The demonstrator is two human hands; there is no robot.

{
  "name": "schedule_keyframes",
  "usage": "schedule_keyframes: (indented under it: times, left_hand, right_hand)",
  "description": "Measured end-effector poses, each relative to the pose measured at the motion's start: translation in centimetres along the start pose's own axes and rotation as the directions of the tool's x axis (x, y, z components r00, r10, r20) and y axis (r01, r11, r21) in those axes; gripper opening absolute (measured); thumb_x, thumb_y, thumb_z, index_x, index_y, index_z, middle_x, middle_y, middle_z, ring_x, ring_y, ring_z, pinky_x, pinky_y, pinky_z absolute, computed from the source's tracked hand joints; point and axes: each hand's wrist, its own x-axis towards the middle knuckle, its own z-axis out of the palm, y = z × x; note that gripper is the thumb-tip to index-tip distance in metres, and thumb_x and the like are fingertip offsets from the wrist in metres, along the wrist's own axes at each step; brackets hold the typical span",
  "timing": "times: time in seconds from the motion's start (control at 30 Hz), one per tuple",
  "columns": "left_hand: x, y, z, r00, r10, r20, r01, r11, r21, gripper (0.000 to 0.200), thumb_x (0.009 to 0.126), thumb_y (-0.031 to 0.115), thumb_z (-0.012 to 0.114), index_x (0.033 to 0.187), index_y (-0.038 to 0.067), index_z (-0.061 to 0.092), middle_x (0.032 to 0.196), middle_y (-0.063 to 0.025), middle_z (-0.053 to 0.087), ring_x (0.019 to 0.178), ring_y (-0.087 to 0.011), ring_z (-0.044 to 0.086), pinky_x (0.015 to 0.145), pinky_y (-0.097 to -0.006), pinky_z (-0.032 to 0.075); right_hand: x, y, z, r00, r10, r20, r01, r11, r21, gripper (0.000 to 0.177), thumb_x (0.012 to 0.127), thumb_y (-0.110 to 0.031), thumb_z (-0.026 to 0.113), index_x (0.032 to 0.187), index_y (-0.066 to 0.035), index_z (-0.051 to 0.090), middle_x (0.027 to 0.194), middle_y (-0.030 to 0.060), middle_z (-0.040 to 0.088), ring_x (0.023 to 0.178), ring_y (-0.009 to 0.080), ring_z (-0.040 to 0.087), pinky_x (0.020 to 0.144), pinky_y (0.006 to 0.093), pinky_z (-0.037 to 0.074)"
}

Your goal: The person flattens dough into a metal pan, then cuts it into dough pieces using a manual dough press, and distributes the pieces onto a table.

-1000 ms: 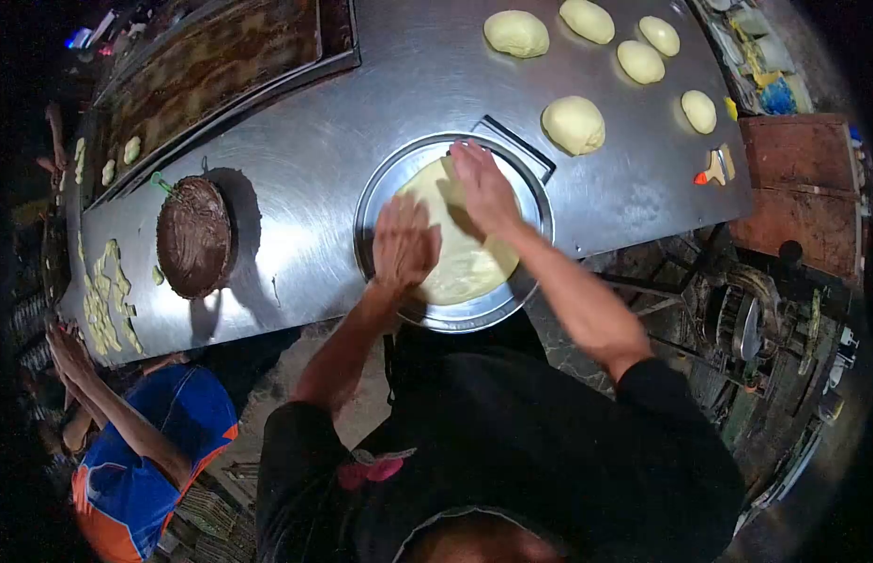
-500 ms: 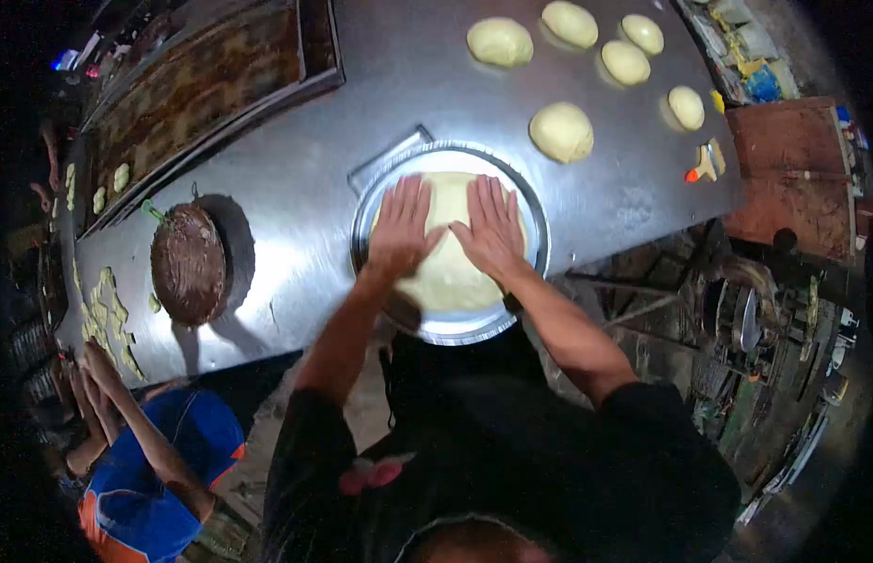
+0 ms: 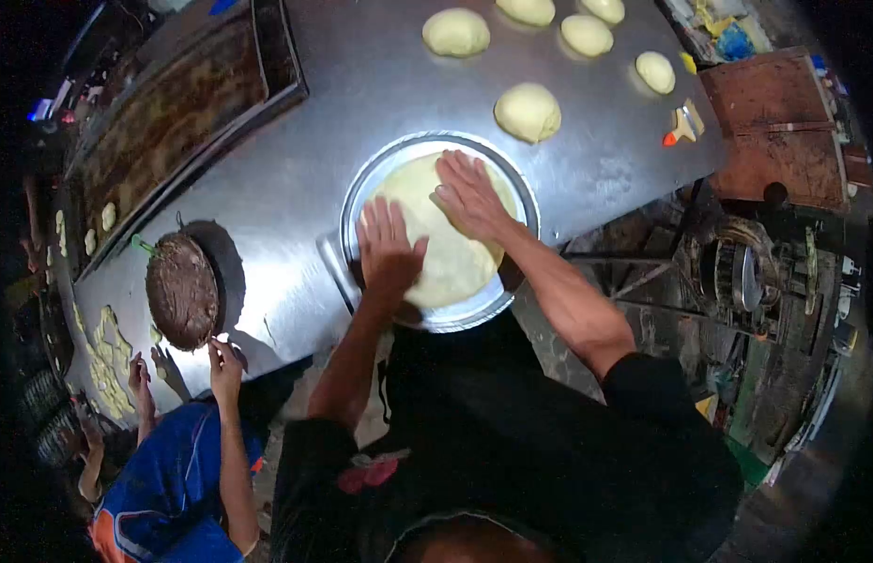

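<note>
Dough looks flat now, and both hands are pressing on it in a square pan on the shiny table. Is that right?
Almost. The pan is round, not square, as the head view shows. The rest is right: the flat dough lies in it on the shiny table, and the left hand and right hand both press on it.

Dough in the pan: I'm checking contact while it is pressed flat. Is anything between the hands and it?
Nothing visible does. The left hand and the right hand lie open and bare, directly on the dough in the pan. The dough balls sit apart, farther up the table.
</note>
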Motion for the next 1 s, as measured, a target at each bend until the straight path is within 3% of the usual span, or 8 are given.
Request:
schedule_keyframes:
  times: [0.13, 0.3, 0.37, 0.43, 0.5, 0.77, 0.9, 1.0]
  left_hand:
    - [4.4, 1.9, -1.2, 0.906, 0.412, -0.098, -0.382, 0.895, 0.229, 0.069, 0.079, 0.032, 0.063, 0.133, -0.006, 0.042, 0.14, -0.0255, 0.04, 0.133, -0.0417, 0.034, 0.111, -0.0543, 0.022]
    - [0.8, 0.0, 0.5, 0.948, 0.294, -0.122, -0.302, 0.952, -0.055, 0.072, 0.078, 0.033, 0.065, 0.133, -0.008, 0.042, 0.14, -0.0262, 0.04, 0.131, -0.0418, 0.038, 0.108, -0.0533, 0.028]
    - [1.2, 0.3, 0.5, 0.987, 0.129, -0.091, -0.132, 0.991, -0.027, 0.074, 0.078, 0.033, 0.065, 0.134, -0.008, 0.04, 0.142, -0.0257, 0.038, 0.132, -0.0414, 0.036, 0.109, -0.0526, 0.027]
    - [3.1, 0.7, 0.9, 0.98, 0.172, -0.097, -0.168, 0.985, 0.045, 0.072, 0.079, 0.031, 0.064, 0.135, -0.007, 0.04, 0.142, -0.026, 0.037, 0.133, -0.041, 0.034, 0.11, -0.0513, 0.025]
    - [6.4, 0.6, 1.5, 0.855, 0.518, 0.038, -0.517, 0.855, -0.026, 0.072, 0.089, 0.035, 0.054, 0.142, -0.005, 0.028, 0.15, -0.0228, 0.025, 0.14, -0.0374, 0.023, 0.114, -0.0495, 0.019]
    - [3.6, 1.2, -1.0, 0.971, 0.084, 0.222, -0.104, 0.991, 0.084, 0.06, 0.094, 0.037, 0.045, 0.138, -0.003, 0.038, 0.15, -0.022, 0.027, 0.14, -0.0361, 0.024, 0.114, -0.0504, 0.015]
    - [6.8, 0.5, -0.1, 0.904, 0.427, 0.002, -0.423, 0.896, -0.138, 0.059, 0.092, 0.03, 0.049, 0.14, -0.003, 0.035, 0.146, -0.0246, 0.031, 0.137, -0.0378, 0.029, 0.112, -0.053, 0.019]
    - [3.9, 1.4, 0.5, 0.951, 0.267, -0.157, -0.269, 0.963, 0.005, 0.064, 0.086, 0.033, 0.056, 0.138, -0.002, 0.04, 0.142, -0.0262, 0.037, 0.134, -0.0403, 0.032, 0.11, -0.0535, 0.023]
  right_hand:
    - [-1.1, -3.6, 2.6, 0.928, 0.187, -0.321, -0.217, 0.974, -0.061, 0.067, 0.096, -0.043, 0.039, 0.141, 0.005, 0.029, 0.151, 0.0245, 0.022, 0.14, 0.0428, 0.015, 0.113, 0.0558, 0.008]
    - [-2.9, 1.2, 0.8, 0.996, -0.048, -0.072, 0.027, 0.96, -0.279, 0.065, 0.095, -0.041, 0.044, 0.141, 0.003, 0.033, 0.151, 0.0206, 0.024, 0.142, 0.0343, 0.017, 0.115, 0.0487, 0.011]
    - [-1.0, 1.1, -1.4, 0.998, -0.006, 0.064, 0.002, 0.998, 0.063, 0.062, 0.096, -0.04, 0.043, 0.14, 0.003, 0.034, 0.15, 0.0217, 0.027, 0.141, 0.0353, 0.021, 0.115, 0.0482, 0.013]
    - [-0.3, 0.2, 1.2, 0.981, 0.077, -0.176, -0.088, 0.995, -0.051, 0.061, 0.096, -0.039, 0.042, 0.139, 0.003, 0.035, 0.147, 0.0232, 0.031, 0.139, 0.0368, 0.024, 0.115, 0.0495, 0.014]
    - [-2.5, -1.2, 1.7, 0.972, 0.178, -0.153, -0.192, 0.978, -0.082, 0.062, 0.096, -0.04, 0.042, 0.14, 0.003, 0.035, 0.148, 0.0215, 0.031, 0.14, 0.0354, 0.024, 0.114, 0.0501, 0.015]
    - [-0.2, 1.0, -0.8, 0.996, -0.007, -0.091, -0.001, 0.996, -0.086, 0.059, 0.094, -0.038, 0.047, 0.14, -0.002, 0.038, 0.15, 0.0191, 0.028, 0.141, 0.0369, 0.02, 0.114, 0.05, 0.014]
    - [-4.0, 0.7, 2.3, 0.938, 0.078, -0.338, -0.173, 0.949, -0.264, 0.058, 0.095, -0.038, 0.043, 0.14, -0.002, 0.037, 0.148, 0.0233, 0.028, 0.141, 0.0395, 0.018, 0.113, 0.0537, 0.012]
    - [-3.3, 2.1, -1.0, 0.991, -0.005, -0.137, -0.029, 0.97, -0.241, 0.058, 0.097, -0.038, 0.039, 0.14, 0.0, 0.035, 0.15, 0.0199, 0.028, 0.141, 0.0366, 0.019, 0.114, 0.0513, 0.01]
